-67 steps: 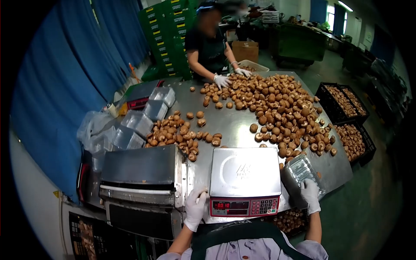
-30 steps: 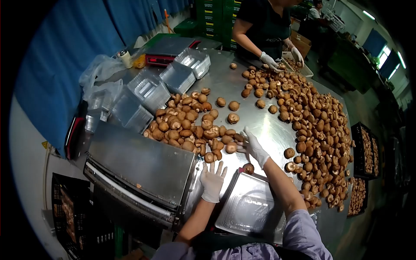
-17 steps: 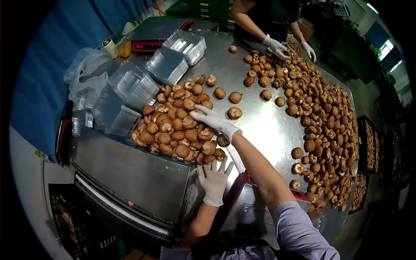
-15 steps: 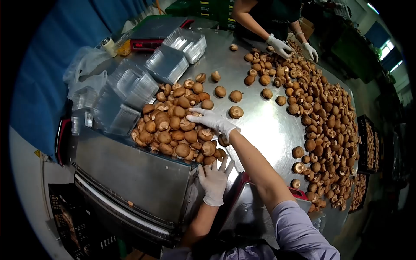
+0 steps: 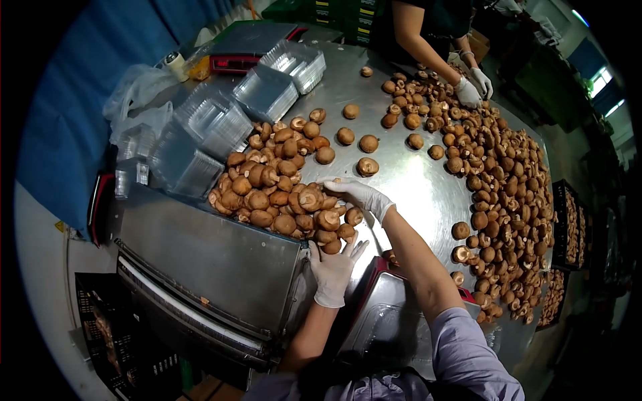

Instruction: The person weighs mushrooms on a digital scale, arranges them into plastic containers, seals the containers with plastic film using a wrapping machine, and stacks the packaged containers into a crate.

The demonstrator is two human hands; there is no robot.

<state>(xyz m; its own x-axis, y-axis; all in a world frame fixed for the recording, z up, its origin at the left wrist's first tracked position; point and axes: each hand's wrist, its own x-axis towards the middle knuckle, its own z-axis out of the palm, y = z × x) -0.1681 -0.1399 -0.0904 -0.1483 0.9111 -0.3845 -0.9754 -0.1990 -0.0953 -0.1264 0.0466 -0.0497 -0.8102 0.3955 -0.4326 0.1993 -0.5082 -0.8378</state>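
A heap of brown shiitake mushrooms point(image 5: 267, 184) lies at the near left edge of the metal table. My right hand point(image 5: 364, 197), in a white glove, reaches along the heap's right side. Its fingers are stretched out and touch the mushrooms there. At the heap's near corner is my gloved left hand point(image 5: 332, 275), palm up with fingers spread. Its fingertips meet the lowest mushrooms point(image 5: 332, 242), and some of them are hidden behind those caps. Neither hand is closed round a mushroom.
Stacks of clear plastic trays point(image 5: 210, 120) stand behind the heap, beside a scale point(image 5: 251, 43). Another scale point(image 5: 394, 294), with a clear tray on it, sits by my right arm. A larger mushroom pile point(image 5: 511, 194) covers the right side, where a co-worker's gloved hands point(image 5: 469, 92) work.
My right hand has slid from the heap's top towards its near right side, and mushrooms there have shifted towards my left hand. The co-worker's hand has moved onto the far mushrooms.
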